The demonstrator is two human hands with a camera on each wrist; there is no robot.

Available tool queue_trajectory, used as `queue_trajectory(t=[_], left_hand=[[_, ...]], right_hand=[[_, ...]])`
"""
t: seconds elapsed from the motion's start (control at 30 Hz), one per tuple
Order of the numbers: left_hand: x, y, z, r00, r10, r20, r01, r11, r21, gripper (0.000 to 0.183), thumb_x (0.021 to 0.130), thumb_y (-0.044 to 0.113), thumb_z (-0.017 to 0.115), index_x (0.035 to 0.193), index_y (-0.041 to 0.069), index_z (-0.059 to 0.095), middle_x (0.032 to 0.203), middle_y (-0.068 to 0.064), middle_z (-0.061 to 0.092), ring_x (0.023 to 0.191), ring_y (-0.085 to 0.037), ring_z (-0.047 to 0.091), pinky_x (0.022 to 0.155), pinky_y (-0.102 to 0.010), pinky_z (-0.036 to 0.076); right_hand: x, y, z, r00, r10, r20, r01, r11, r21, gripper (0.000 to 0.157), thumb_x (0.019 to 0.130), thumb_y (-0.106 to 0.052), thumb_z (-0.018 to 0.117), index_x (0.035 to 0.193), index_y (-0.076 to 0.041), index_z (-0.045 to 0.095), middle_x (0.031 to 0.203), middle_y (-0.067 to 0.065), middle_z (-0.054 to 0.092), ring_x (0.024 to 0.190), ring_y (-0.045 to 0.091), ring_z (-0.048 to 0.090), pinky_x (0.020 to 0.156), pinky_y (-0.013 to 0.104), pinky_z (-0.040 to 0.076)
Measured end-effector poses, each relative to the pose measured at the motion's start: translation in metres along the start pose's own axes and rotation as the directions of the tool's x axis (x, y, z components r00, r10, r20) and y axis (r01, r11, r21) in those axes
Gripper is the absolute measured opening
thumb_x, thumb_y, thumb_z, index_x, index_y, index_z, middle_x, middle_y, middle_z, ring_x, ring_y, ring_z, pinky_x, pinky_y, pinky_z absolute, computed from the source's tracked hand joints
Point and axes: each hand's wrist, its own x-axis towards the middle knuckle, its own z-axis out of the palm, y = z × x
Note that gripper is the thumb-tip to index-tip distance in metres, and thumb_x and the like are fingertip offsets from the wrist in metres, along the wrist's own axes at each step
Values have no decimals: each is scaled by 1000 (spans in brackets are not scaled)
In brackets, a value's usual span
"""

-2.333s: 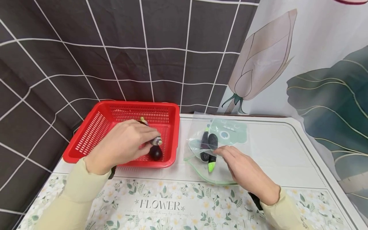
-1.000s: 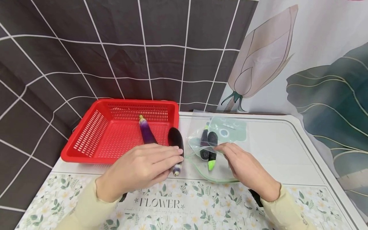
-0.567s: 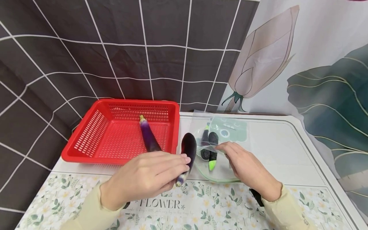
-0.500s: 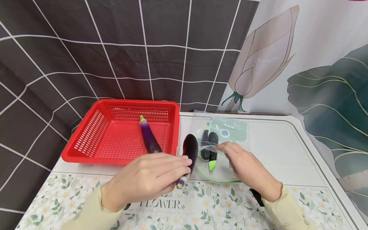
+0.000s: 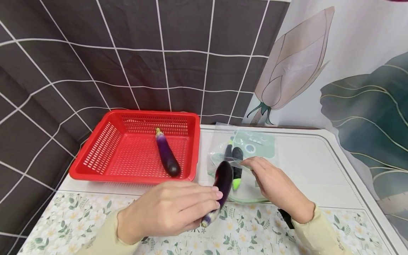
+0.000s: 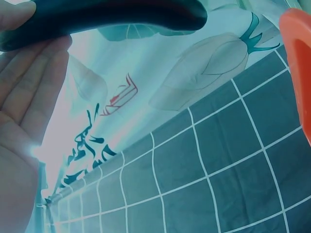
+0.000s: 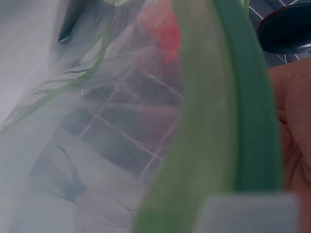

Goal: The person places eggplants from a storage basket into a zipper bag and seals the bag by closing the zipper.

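Note:
My left hand [image 5: 173, 209] pinches a dark purple eggplant [image 5: 224, 179] near its pale stem end, and the rounded end points at the mouth of a clear zip bag [image 5: 220, 140]. In the left wrist view, thumb and fingers sit on either side of that eggplant [image 6: 121, 14]. My right hand [image 5: 276, 184] pinches the bag's upper edge and lifts it. Two dark eggplants with bright green ends, one of them the nearer eggplant [image 5: 237, 163], lie in the bag. The right wrist view shows the bag's green rim [image 7: 252, 121] close up, with part of the right hand [image 7: 296, 107] behind it.
Left of the bag, a red plastic basket [image 5: 192, 148] holds one purple eggplant [image 5: 167, 154]. The white table [image 5: 313, 159] carries a floral printed mat [image 5: 79, 212] along the front. A dark grid-patterned cloth [image 5: 134, 63] hangs behind.
The left hand has taken an eggplant out of the red basket and carried it right and nearer, up to the bag's mouth. The right hand stays almost still at the bag.

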Motion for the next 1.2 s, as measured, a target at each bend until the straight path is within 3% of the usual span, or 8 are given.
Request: queue_trajectory(t=[0.17, 0.27, 0.5, 0.67, 0.87, 1.03, 1.2], left_hand=[[0, 3, 4, 999, -19, 31, 20, 999, -25, 29, 91, 12, 49, 115, 2, 62, 119, -9, 62, 112, -16, 57, 95, -29, 43], [0, 3, 9, 999, -11, 37, 12, 999, -35, 30, 90, 12, 49, 116, 3, 62, 120, -9, 61, 113, -16, 56, 95, -28, 43], [-1, 3, 24, 998, 16, 59, -13, 998, -54, 31, 90, 11, 48, 116, 2, 60, 121, -10, 60, 116, -16, 54, 99, -28, 39], [-1, 3, 33, 997, -28, 72, 32, 998, -61, 32, 87, 10, 51, 116, 4, 61, 121, -7, 61, 116, -13, 54, 98, -26, 40], [0, 1, 44, 992, -92, 91, 100, 991, -92, 31, 84, 11, 56, 114, 9, 64, 118, -2, 62, 114, -8, 54, 99, -23, 37], [0, -1, 53, 992, -91, 87, 96, 994, -57, 30, 86, 13, 56, 114, 10, 64, 117, -1, 63, 111, -8, 56, 99, -23, 37], [1, -3, 63, 992, -90, 90, 91, 996, -17, 29, 87, 13, 54, 114, 11, 64, 117, 0, 63, 110, -7, 57, 95, -22, 41]], right_hand=[[0, 0, -1, 1000, 2, 4, -2, 1000, 5, 31, 98, -14, 30, 120, -12, 52, 117, -4, 55, 109, 12, 52, 83, 32, 48], [1, -1, -2, 1000, 2, 12, -2, 1000, 5, 32, 92, -3, 39, 120, -12, 52, 118, -4, 54, 109, 12, 51, 84, 31, 48], [1, -2, -3, 1000, -7, 10, 7, 1000, 8, 33, 93, -4, 37, 121, -12, 52, 119, -5, 54, 108, 10, 51, 76, 28, 48], [2, -2, -4, 1000, -9, 6, 9, 1000, 12, 35, 90, 2, 42, 121, -11, 52, 119, -5, 54, 108, 11, 51, 81, 30, 48], [2, -1, -4, 1000, -17, -8, 17, 1000, 12, 36, 90, 1, 39, 121, -11, 53, 118, -4, 54, 106, 11, 52, 82, 30, 47], [2, -2, -4, 1000, -21, -17, 21, 1000, 4, 36, 100, -17, 25, 121, -11, 53, 117, -3, 55, 106, 12, 52, 84, 31, 47], [2, -3, -5, 1000, -20, -15, 20, 1000, -2, 46, 100, -25, 14, 121, -10, 52, 117, -2, 55, 107, 13, 53, 85, 32, 47]])
